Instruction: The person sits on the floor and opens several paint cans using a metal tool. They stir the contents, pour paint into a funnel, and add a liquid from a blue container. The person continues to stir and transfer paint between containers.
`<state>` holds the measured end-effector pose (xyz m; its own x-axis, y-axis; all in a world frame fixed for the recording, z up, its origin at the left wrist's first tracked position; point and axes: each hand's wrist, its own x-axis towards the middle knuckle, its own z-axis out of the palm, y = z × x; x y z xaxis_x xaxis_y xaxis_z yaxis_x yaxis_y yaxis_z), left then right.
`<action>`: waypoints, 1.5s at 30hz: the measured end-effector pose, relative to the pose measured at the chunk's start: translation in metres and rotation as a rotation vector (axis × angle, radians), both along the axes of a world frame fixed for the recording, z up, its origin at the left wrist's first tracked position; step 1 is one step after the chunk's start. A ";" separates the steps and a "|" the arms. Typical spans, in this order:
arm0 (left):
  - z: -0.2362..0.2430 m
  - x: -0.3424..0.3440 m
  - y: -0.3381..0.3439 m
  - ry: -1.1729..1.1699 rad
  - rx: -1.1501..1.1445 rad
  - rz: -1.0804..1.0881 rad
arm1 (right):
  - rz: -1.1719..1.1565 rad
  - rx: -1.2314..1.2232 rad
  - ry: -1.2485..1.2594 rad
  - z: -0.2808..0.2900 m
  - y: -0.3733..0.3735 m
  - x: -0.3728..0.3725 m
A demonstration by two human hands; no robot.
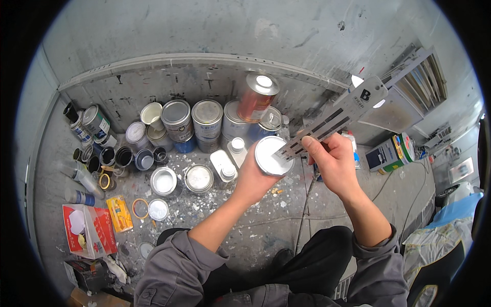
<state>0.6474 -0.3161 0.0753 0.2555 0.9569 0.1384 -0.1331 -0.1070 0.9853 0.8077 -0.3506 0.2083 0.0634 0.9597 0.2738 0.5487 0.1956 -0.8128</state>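
My left hand (pixel 254 179) is wrapped round a cup (pixel 291 168) filled with white paint (pixel 270 155). In my right hand (pixel 335 161), thumb on top, is a long flat mixing stick (pixel 352 108) with dark slots and printed marks. It slants from upper right down to the cup, and its lower end is in or just over the paint; I cannot tell how deep it goes. The cup is held up above the floor, in front of my knees. Just left of it stand two white plastic bottles (pixel 223 165).
Paint tins (pixel 177 115) and a copper-red can (pixel 259 97) line the wall. Several dark cups (pixel 124 156) stand at the left, above a yellow packet (pixel 119 214) and a red box (pixel 76 240). An open white tub (pixel 163 181) and a tin (pixel 199 178) sit on the paint-spattered floor (pixel 255 230).
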 end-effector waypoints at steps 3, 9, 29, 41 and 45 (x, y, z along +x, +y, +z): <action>-0.008 0.002 0.001 -0.021 0.030 -0.015 | 0.024 0.011 0.070 0.020 -0.002 0.000; -0.008 -0.001 0.002 -0.019 0.070 0.001 | -0.019 0.075 -0.005 0.021 0.012 0.014; -0.005 0.002 0.002 -0.066 0.073 0.007 | -0.072 0.049 -0.032 0.006 0.014 0.018; -0.009 -0.002 0.001 -0.033 0.078 0.015 | 0.003 0.156 0.116 0.034 0.008 0.000; -0.010 0.000 0.002 -0.030 0.109 0.038 | -0.035 0.087 -0.016 0.015 0.014 0.010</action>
<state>0.6479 -0.3145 0.0651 0.2133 0.9446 0.2495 -0.1564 -0.2190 0.9631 0.8178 -0.3368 0.2238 0.0915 0.9293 0.3577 0.5695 0.2459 -0.7843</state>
